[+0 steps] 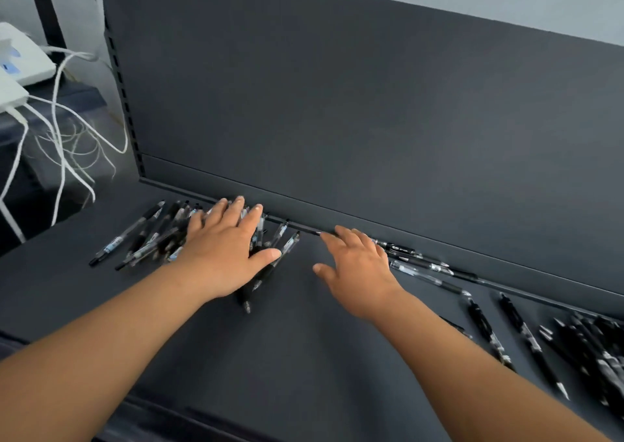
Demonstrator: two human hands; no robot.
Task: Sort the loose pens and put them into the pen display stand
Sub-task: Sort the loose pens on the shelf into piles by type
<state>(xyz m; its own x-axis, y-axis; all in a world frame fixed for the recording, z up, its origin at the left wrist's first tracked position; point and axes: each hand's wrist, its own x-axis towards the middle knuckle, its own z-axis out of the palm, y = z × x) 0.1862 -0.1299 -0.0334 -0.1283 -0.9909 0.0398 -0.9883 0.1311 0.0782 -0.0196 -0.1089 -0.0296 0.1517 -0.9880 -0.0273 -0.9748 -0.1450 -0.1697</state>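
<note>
A pile of loose black and clear pens (pixel 148 235) lies on the dark shelf at the left, against the back panel. My left hand (pixel 226 249) rests flat on top of this pile with fingers spread, holding nothing. My right hand (pixel 358 266) hovers just right of it, fingers apart and empty, its fingertips near the shelf's back edge. A few pens (pixel 422 266) lie beside that hand along the back edge. A larger heap of black pens (pixel 580 350) spreads over the shelf at the far right. No pen display stand is in view.
A dark upright back panel (pixel 337 103) closes off the shelf (pixel 287 357) behind the pens. Left of the shelf unit hang white cables (pixel 67 130) and white power adapters (pixel 20 59).
</note>
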